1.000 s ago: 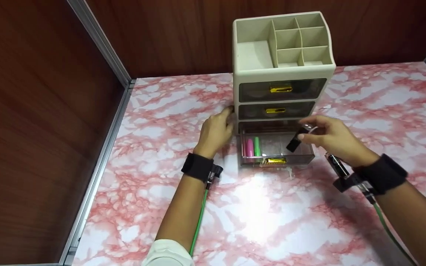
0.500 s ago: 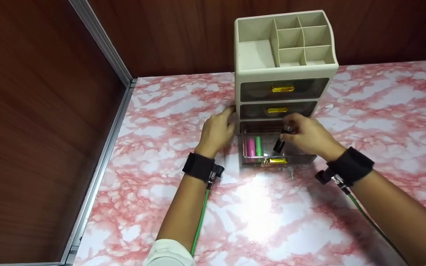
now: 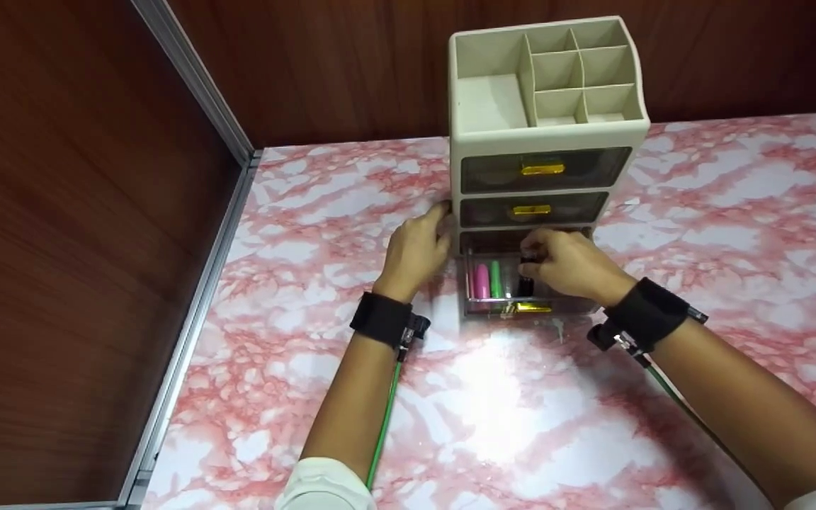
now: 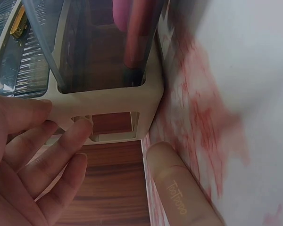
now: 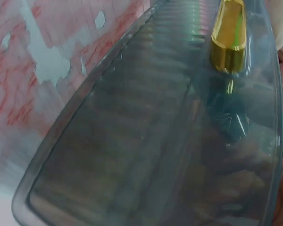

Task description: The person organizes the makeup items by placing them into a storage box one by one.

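Observation:
My right hand (image 3: 572, 265) pinches a slim black cosmetic tube (image 3: 525, 286), held upright inside the pulled-out bottom drawer (image 3: 569, 307). Fingers cover the tube's upper part. Left of it in the drawer lie a pink tube (image 3: 482, 282) and a green tube (image 3: 496, 279). My left hand (image 3: 416, 248) is at the left side of the cream desk organizer (image 3: 550, 136); in the left wrist view its extended fingers rest against the side wall. The right wrist view is mostly filled by the clear drawer front with its gold handle (image 5: 229, 37); the right hand shows only at the edge.
Two upper drawers with gold handles are shut. Open compartments top the organizer. A dark item (image 3: 697, 314) peeks from behind the right wristband. A wood-grain wall (image 3: 351, 71) stands behind, another at left. The table (image 3: 287, 234) has a red-and-white marbled surface.
My right hand has moved left and down with the black tube, from the drawer's right part to its middle, turning the tube upright. The left hand stays at the organizer's side.

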A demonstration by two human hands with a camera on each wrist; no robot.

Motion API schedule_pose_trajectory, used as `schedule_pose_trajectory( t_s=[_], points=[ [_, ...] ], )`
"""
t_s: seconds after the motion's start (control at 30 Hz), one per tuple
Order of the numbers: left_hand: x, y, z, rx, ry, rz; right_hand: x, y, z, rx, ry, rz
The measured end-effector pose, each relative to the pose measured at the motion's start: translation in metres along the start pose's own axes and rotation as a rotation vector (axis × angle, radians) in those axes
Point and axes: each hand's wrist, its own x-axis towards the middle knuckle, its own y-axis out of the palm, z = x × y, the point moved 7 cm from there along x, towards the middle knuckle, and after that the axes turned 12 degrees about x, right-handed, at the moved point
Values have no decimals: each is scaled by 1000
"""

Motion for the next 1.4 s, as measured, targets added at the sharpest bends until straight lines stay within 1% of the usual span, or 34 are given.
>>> schedule_pose_trajectory(
  t_s=[0.23,0.4,0.63,0.77,0.97,1.17,1.3,1.4],
  points=[
    [0,0,0,-8,9,-34,5,13,-1,-49,39,55],
    [0,0,0,-2,7,-25,9,19,-3,-81,42,75],
    [0,1,-1,-5,2,0,13,26,-7,-96,49,110],
    [0,2,0,6,5,-3,15,30,-8,-101,46,127],
    [0,0,0,5,26,-33,17,33,-5,-104,41,153],
    [-1,1,1,-4,17,-24,17,36,-4,-98,46,181],
    [-1,1,0,-6,20,-22,15,34,-7,-91,52,180],
    [-1,1,1,-9,20,-21,12,31,-8,-92,40,163]
  ],
)
